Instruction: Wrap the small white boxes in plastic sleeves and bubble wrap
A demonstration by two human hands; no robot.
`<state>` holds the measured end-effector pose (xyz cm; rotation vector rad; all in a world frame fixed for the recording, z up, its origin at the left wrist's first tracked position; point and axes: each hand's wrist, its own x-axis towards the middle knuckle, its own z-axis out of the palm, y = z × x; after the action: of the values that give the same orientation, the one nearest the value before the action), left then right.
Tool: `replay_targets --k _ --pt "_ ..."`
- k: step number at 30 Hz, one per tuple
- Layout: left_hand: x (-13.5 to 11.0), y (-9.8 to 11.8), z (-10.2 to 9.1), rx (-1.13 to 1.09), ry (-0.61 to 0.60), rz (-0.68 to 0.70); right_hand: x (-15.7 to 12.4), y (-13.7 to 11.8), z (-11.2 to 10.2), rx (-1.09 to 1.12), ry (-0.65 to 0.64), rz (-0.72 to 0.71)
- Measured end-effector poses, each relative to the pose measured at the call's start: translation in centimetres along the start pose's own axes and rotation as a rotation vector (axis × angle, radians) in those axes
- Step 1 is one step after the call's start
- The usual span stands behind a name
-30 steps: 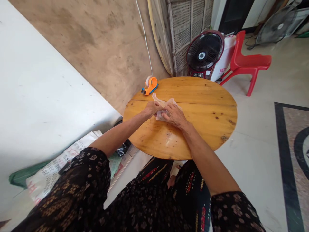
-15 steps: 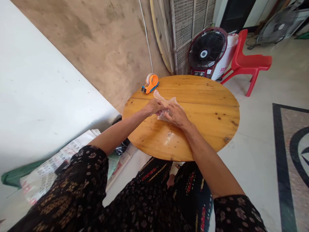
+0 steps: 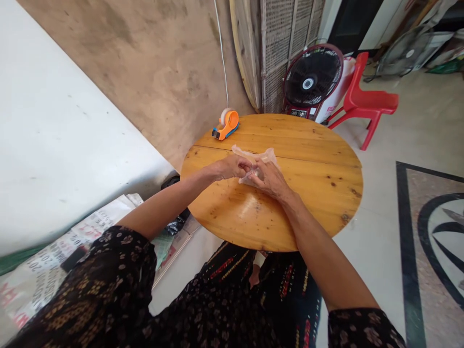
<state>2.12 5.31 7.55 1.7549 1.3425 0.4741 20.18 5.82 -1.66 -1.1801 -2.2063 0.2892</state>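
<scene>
A thin, crumpled, see-through plastic bag (image 3: 268,155) lies on the round wooden table (image 3: 319,193), its edges spreading out behind and below my hands. My left hand (image 3: 234,167) has its fingers curled and pinched on the bag's middle. Right beside it, my right hand (image 3: 270,178) bends over the bag, thumb and fingers closed on the plastic. The fingertips of both hands nearly meet. Whether anything is inside the bag I cannot make out. Behind the hands, at the table's far left edge, stands an orange tape dispenser (image 3: 228,124) with a roll of tape.
A floor fan (image 3: 312,77) and a red plastic chair (image 3: 369,101) stand beyond the table. A wooden board (image 3: 145,63) leans at the back left. Printed sacks (image 3: 50,270) and a black plastic bag (image 3: 177,223) lie on the floor to the left.
Both hands and the bag have shifted slightly right and toward me. The bag's left far corner lies lower and flatter. My head view has turned a little.
</scene>
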Motion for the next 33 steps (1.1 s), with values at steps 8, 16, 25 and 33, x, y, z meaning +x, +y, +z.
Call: replay_targets --k 8,16,25,33 --pt "0.6 -2.1 0.7 0.262 -0.066 0.284 -0.2 0.8 -0.8 0.052 -0.03 0.003" --pt "0.3 -2.6 0.9 0.599 0.01 0.461 -0.5 0.0 -3.6 0.121 -0.117 0.03" --pt "0.4 -4.6 2.8 0.793 0.262 0.687 -0.3 -0.3 -4.3 0.204 -0.043 0.161" --pt "1.4 -6.5 3.7 0.612 0.388 0.913 0.0 0.6 -3.7 0.261 0.026 0.115"
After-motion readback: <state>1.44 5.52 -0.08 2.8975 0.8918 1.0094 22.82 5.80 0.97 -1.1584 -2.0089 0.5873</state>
